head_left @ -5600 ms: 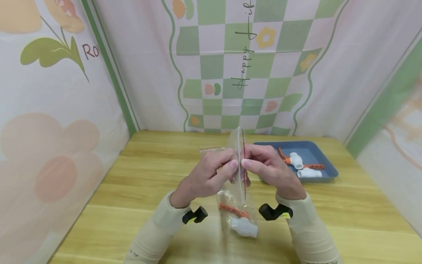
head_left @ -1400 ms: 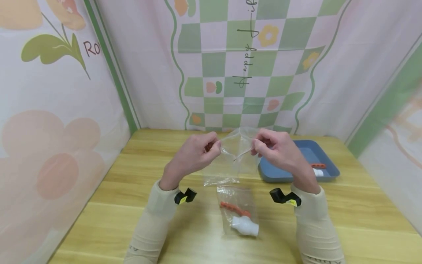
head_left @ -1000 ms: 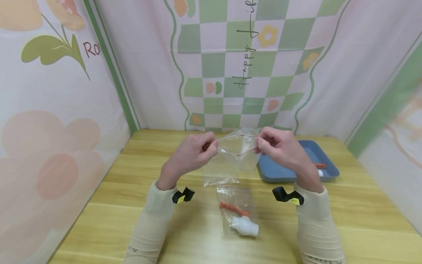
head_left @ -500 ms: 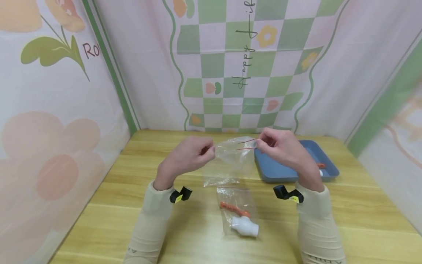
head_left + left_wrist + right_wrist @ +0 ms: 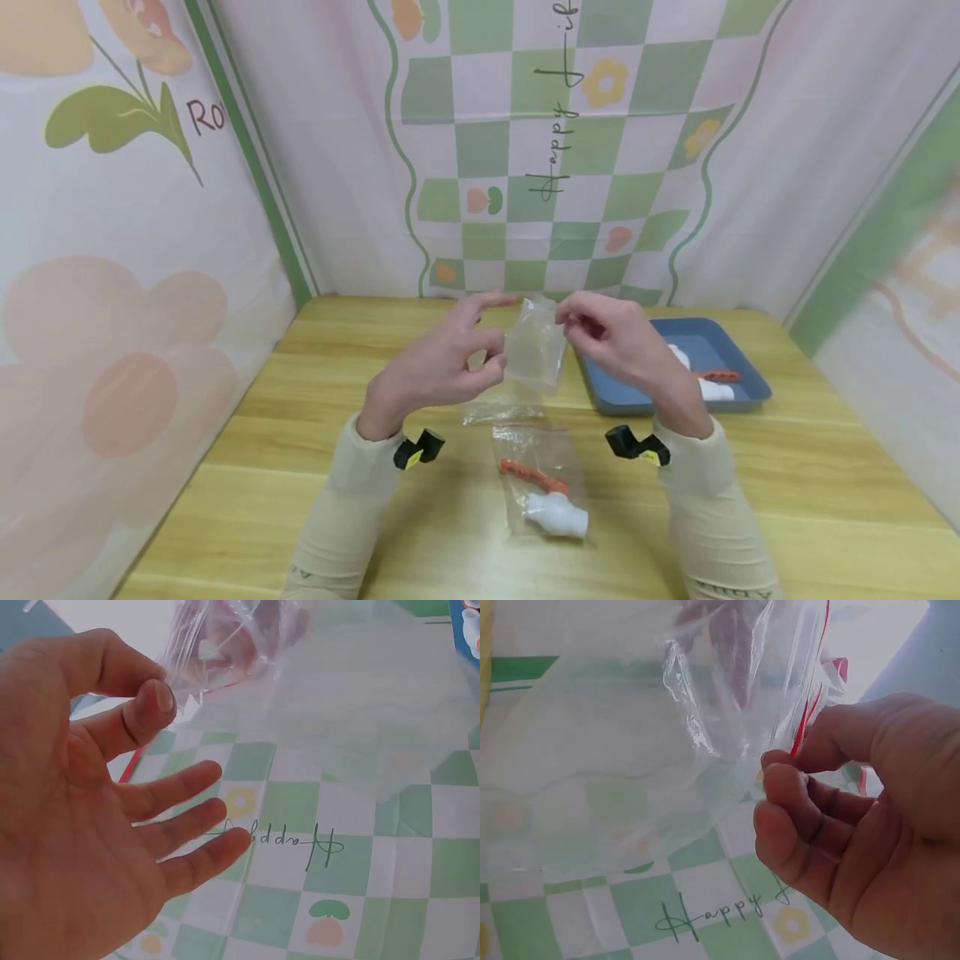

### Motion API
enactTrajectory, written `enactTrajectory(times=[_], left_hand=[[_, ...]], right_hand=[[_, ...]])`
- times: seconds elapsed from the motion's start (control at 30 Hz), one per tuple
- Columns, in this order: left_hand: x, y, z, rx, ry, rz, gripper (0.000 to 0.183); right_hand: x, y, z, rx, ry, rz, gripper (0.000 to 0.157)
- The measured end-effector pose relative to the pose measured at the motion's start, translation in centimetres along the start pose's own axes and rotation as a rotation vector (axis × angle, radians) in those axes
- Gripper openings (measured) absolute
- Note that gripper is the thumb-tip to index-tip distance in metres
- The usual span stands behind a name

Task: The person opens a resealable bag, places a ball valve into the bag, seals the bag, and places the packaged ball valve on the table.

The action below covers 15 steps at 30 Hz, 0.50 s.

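A clear zip bag (image 5: 536, 342) with a red seal line hangs upright between both hands in the head view. My left hand (image 5: 442, 362) pinches its left edge with thumb and index finger; the other fingers are stretched out, as the left wrist view shows. With curled fingers, my right hand (image 5: 618, 342) pinches the right edge by the red seal (image 5: 801, 727). Nearer on the table lies another clear bag (image 5: 517, 521) holding a white plastic ball valve (image 5: 557, 514) with an orange lever handle (image 5: 532, 476).
A blue tray (image 5: 615, 392) stands at the right rear, holding white and orange valves (image 5: 716, 389), partly hidden by the right hand. Flat clear plastic (image 5: 502, 412) lies on the wooden table (image 5: 300, 433) below the held bag. Patterned cloth (image 5: 532, 150) rises behind.
The hands have drawn closer together, and the bag's mouth, stretched wide before, is now slack and narrow. The left hand's other fingers have straightened. The bagged valve has not moved.
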<state>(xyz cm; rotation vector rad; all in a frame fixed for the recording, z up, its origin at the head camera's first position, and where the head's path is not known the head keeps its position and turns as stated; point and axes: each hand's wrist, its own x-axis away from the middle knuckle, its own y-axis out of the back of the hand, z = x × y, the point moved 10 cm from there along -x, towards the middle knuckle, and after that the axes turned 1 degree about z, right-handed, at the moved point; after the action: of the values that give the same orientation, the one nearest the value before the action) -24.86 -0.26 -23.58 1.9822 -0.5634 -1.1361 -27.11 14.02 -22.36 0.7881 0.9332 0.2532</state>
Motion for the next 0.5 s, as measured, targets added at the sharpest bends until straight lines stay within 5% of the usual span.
enactTrajectory(times=[0.17, 0.5], left_hand=[[0.0, -0.1, -0.3, 0.055, -0.039, 0.004, 0.021], [-0.1, 0.4, -1.8, 0.197, -0.167, -0.024, 0.021]], right_hand=[[0.2, -0.3, 1.0, 0.003, 0.097, 0.005, 0.03], [0.1, -1.5, 1.9, -0.042, 0.1, 0.05, 0.025]])
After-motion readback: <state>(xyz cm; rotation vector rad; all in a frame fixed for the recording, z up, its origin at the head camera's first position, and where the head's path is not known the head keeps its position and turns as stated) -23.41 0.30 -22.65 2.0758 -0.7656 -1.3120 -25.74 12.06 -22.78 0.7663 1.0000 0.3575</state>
